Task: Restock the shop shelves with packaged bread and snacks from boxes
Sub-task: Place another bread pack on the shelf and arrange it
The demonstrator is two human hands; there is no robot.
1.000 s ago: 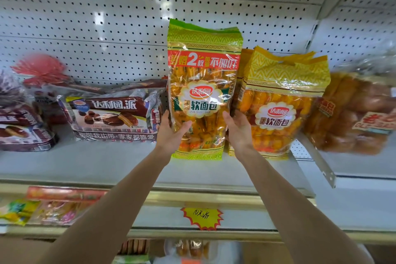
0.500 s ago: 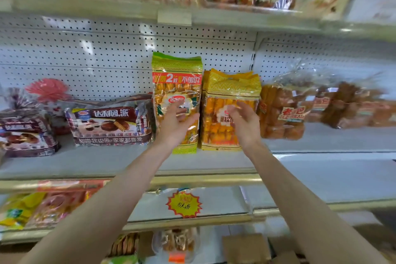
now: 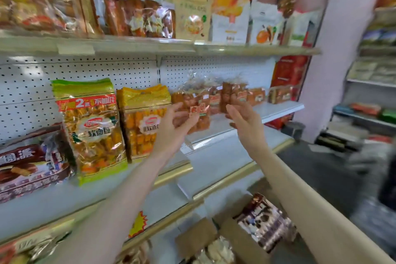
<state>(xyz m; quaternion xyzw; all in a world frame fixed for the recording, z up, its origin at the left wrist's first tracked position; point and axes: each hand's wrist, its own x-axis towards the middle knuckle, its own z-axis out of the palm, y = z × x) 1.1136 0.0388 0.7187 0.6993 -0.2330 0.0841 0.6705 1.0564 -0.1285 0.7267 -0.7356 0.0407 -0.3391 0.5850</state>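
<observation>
Left grip (image 3: 171,128) and right grip (image 3: 244,122), fingers loosely spread, holding nothing, raised before the shelf (image 3: 222,156). Probable next stock, a dark snack pack (image 3: 264,223), stands on end in the cardboard box (image 3: 237,242) below the right grip, judged the nearer.

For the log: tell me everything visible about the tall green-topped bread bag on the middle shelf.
The green-topped bread bag is glossy plastic, green at top and bottom, with a red banner showing a white 2, a round logo, and golden rolls inside. It stands upright on the middle shelf, close between the brown pie pack and the yellow-topped bag.
</observation>
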